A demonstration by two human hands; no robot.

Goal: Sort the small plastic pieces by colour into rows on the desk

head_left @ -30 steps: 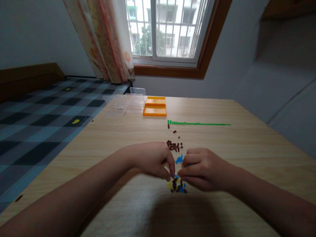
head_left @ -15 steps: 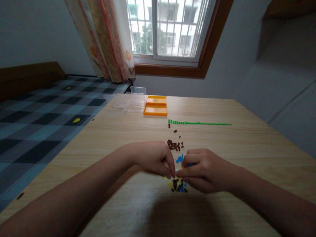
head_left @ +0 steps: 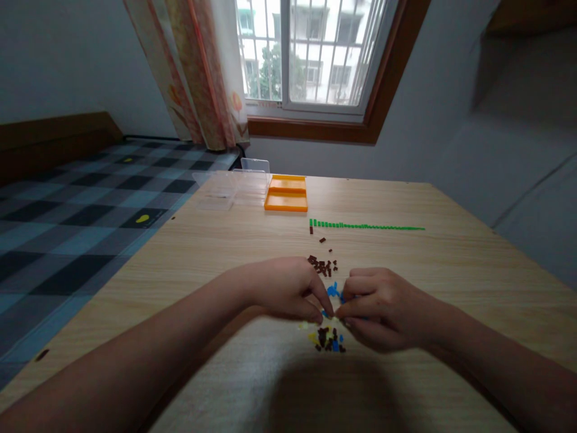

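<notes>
My left hand (head_left: 288,288) reaches in over the pile with thumb and forefinger bent together, a small blue building piece (head_left: 325,314) showing between their tips. Just to the right, almost touching it, my right hand (head_left: 383,310) has its fingers curled and pressed together; whatever they hold is hidden. Below both hands lies a mixed pile of tiny dark brown pieces (head_left: 323,337), yellow pieces (head_left: 312,338) and a blue piece (head_left: 335,346). More blue pieces (head_left: 332,289) lie beyond the fingertips, partly covered by my right hand.
A heap of reddish-brown pieces (head_left: 321,266) lies farther up the wooden table (head_left: 216,385). Beyond it runs a long row of green pieces (head_left: 356,226), with a brown piece (head_left: 311,230) beneath its left end. An orange tray (head_left: 286,209) and clear plastic boxes (head_left: 216,195) stand at the back.
Both hands have shifted slightly right, and the left forefinger has moved away from its thumb. The blue piece now shows between them. The view has also shifted a little.
</notes>
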